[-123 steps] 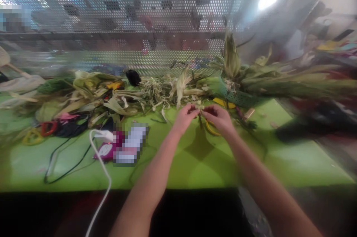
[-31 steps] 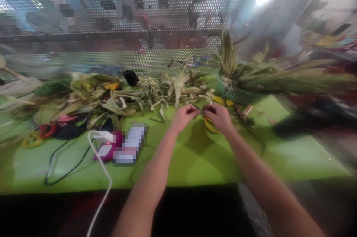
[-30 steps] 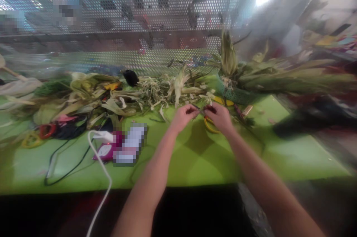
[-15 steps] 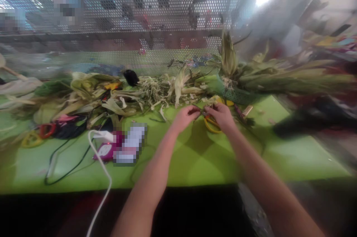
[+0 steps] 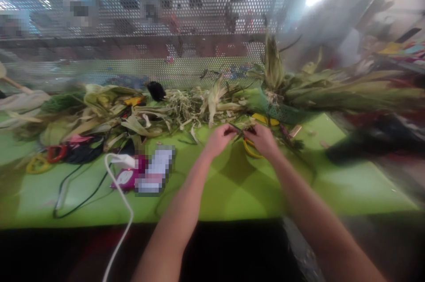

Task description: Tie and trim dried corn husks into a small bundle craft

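My left hand (image 5: pixel 219 139) and my right hand (image 5: pixel 262 139) meet over the green table (image 5: pixel 232 189), both pinched on a small thin piece of corn husk (image 5: pixel 239 131) held between them. Yellow-handled scissors (image 5: pixel 249 149) lie on the table just under my right hand. A pile of corn husks (image 5: pixel 186 109) lies right behind my hands.
Whole green corn ears (image 5: pixel 345 96) are stacked at the right. Red and yellow scissors (image 5: pixel 49 156) lie at the left. A pink device (image 5: pixel 128 178) with white and black cables sits left of my arms. A perforated metal screen (image 5: pixel 166 25) closes the back.
My hands have stayed together at the same spot, with small finger shifts on the husk piece; my right hand drew slightly back toward me. The view shook a little.
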### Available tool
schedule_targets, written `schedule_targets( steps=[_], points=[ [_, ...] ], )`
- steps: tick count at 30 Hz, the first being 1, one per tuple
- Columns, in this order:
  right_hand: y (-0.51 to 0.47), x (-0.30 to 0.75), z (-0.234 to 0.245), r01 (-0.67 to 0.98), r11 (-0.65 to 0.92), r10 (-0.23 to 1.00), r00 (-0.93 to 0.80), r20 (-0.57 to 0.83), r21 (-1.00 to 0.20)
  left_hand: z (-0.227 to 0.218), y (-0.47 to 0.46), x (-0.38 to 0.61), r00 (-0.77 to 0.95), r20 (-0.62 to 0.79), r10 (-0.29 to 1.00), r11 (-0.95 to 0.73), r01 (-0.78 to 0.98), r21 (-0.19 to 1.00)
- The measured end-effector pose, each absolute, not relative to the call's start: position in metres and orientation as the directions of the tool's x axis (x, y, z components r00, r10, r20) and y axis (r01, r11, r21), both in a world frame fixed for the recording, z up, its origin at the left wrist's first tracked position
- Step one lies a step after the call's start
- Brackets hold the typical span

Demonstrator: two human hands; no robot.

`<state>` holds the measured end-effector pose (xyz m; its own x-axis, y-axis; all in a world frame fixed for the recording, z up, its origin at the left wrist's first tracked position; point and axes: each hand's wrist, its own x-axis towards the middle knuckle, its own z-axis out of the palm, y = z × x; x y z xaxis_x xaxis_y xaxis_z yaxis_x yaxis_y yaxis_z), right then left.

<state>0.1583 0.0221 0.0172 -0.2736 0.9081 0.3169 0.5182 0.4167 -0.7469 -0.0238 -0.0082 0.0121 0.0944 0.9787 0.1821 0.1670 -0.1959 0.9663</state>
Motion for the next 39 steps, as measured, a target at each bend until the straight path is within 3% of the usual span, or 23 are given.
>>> schedule_targets(
  steps=[4,8,11,26,32,39],
  points=[
    [0.020,0.157,0.020,0.483,0.395,0.917,-0.263,0.301,-0.782,0.010,-0.007,-0.026,0.083,0.176,0.981,-0.187,0.150,0.971],
    [0.019,0.154,0.023,0.249,0.293,0.939,-0.259,0.228,-0.923,0.009,-0.007,-0.025,0.140,0.136,0.981,-0.152,0.111,0.982],
    [0.017,0.151,0.024,0.157,0.256,0.941,-0.266,0.208,-0.954,0.008,-0.008,-0.022,0.186,0.115,0.976,-0.138,0.114,0.984],
    [0.017,0.144,0.015,0.106,0.233,0.937,-0.293,0.193,-0.967,0.010,-0.008,-0.021,0.113,0.174,0.978,-0.194,0.204,0.960],
    [0.013,0.146,0.021,0.228,0.292,0.926,-0.311,0.215,-0.929,0.008,-0.007,-0.024,0.194,0.167,0.967,-0.188,0.096,0.977],
    [0.015,0.144,0.018,0.121,0.229,0.925,-0.335,0.177,-0.966,0.005,-0.006,-0.017,0.036,0.074,0.997,-0.066,-0.187,0.980]
  ],
)
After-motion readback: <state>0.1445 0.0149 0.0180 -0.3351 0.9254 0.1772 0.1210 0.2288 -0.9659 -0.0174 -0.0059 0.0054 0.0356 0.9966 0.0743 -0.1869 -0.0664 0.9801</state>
